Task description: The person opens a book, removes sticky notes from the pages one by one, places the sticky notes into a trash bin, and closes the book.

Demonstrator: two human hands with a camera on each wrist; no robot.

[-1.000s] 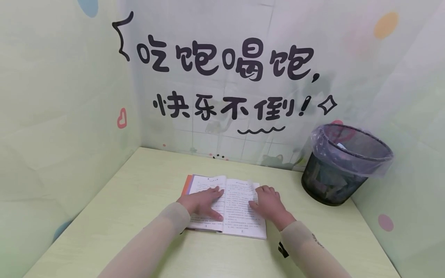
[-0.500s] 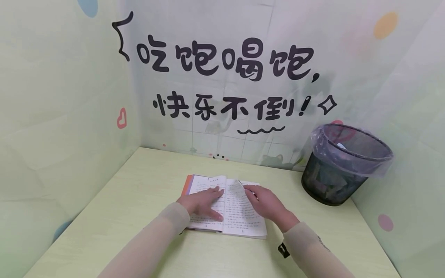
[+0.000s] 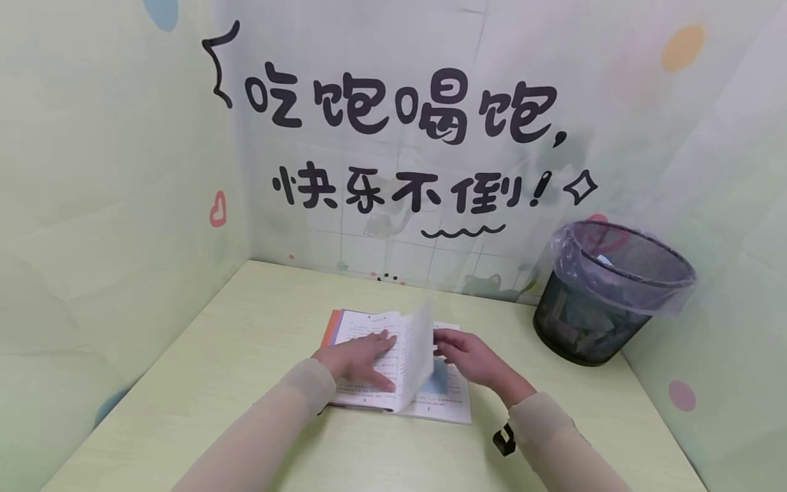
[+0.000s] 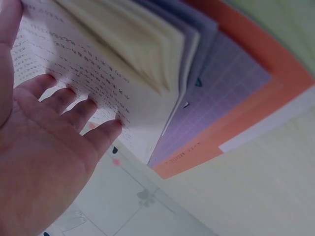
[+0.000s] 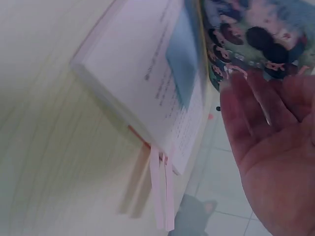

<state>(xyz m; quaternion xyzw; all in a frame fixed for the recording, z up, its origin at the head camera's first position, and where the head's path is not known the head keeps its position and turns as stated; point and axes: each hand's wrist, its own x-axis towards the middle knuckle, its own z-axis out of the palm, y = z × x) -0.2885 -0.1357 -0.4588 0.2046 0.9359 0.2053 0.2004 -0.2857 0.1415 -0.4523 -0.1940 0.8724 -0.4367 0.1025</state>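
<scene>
Head view: the open book [image 3: 398,362] is on the pale table [image 3: 184,396], one leaf [image 3: 418,359] standing up mid-book. Left hand [image 3: 356,362]'s spread open on the book's left page [image 3: 356,324]; right hand [image 3: 473,359]'s also open, fingers loosely out. Mesh trash can [image 3: 572,318] sits well right of the book. Left wrist: orange border [image 4: 197,150] pokes out past the book's pages. Right wrist: pink ribbons [image 5: 170,196] dangle from the book; can't tell if fingers touch the illustrated page [image 5: 241,34].

And there, far right, a dark bin [image 3: 572,314] is seen on the pale table [image 3: 246,335], draped with a translucent bag [image 3: 652,297]; across the back wall [image 3: 381,41], black lettering [image 3: 415,195] is spread; a mauve spot [image 3: 682,395] is printed on the right wall [image 3: 732,328]!
</scene>
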